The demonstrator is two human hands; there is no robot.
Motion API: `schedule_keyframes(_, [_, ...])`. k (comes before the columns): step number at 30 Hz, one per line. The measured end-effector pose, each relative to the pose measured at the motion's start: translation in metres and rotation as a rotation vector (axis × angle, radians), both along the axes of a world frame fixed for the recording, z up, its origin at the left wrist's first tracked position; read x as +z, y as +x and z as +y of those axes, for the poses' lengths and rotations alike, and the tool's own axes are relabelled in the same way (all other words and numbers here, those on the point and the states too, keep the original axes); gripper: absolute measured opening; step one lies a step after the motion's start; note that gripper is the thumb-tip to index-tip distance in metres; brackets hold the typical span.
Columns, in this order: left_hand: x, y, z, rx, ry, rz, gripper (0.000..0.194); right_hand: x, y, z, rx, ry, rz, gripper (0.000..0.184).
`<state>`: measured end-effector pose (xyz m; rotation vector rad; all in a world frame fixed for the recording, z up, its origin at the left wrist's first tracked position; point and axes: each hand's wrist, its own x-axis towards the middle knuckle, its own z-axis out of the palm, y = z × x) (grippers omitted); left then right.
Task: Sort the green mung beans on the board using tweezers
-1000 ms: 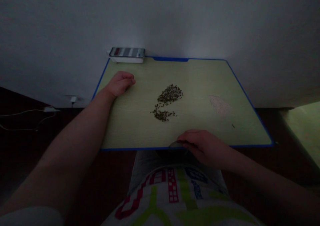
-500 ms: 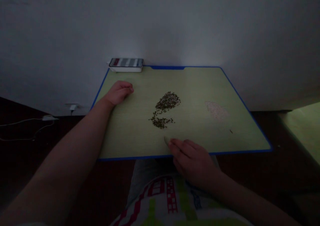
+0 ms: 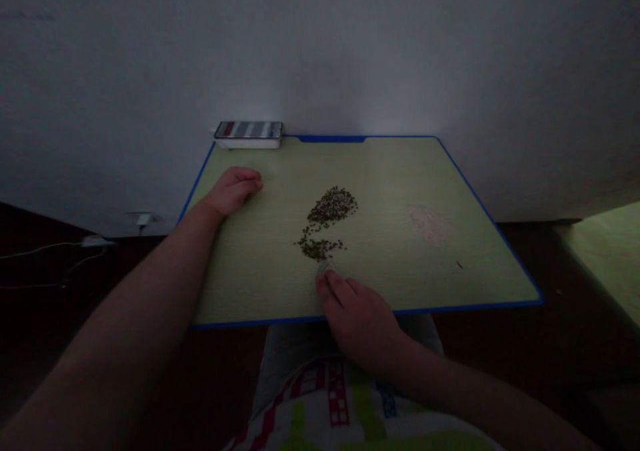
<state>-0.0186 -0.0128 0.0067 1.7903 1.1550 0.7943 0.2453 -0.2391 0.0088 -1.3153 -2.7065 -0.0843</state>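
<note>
My right hand (image 3: pixel 357 314) is at the near edge of the pale yellow-green table (image 3: pixel 260 284). Its fingers pinch a small, thin, pale flat piece (image 3: pixel 326 266), its kind unclear in the dim light. The piece touches the tabletop just below the nearer part of a pile of small dark seed-like grains (image 3: pixel 334 204). The pile spreads toward me in a hooked trail. My left hand (image 3: pixel 235 190) rests closed in a loose fist on the table's left side, with nothing visible in it. To the right lies a thin patch of pale pinkish grains (image 3: pixel 430 224).
A white box with a phone-like dark glossy top (image 3: pixel 249 133) stands at the back left corner. A small dark sliver (image 3: pixel 459 264) lies at the right. The table's blue rim meets the wall (image 3: pixel 330 51). A plug (image 3: pixel 144 219) and cables are at the lower left.
My right hand has moved from the table's near edge forward and left, bringing the pale piece up to the dark grains. The left hand stays put. The view has tilted slightly.
</note>
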Motion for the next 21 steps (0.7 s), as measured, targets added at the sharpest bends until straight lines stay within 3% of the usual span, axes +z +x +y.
schedule_keyframes(10, [0.001, 0.002, -0.002, -0.006, -0.018, -0.036, 0.024, -0.003, 0.032, -0.002, -0.066, 0.056, -0.001, 0.047])
schedule_keyframes(16, [0.000, 0.000, -0.001, 0.003, -0.008, -0.019, 0.024, -0.011, 0.058, 0.000, -0.110, 0.157, 0.071, 0.040])
schedule_keyframes(21, [0.002, 0.002, -0.002, -0.002, -0.018, 0.002, 0.026, -0.010, 0.063, -0.005, -0.058, 0.177, 0.123, 0.036])
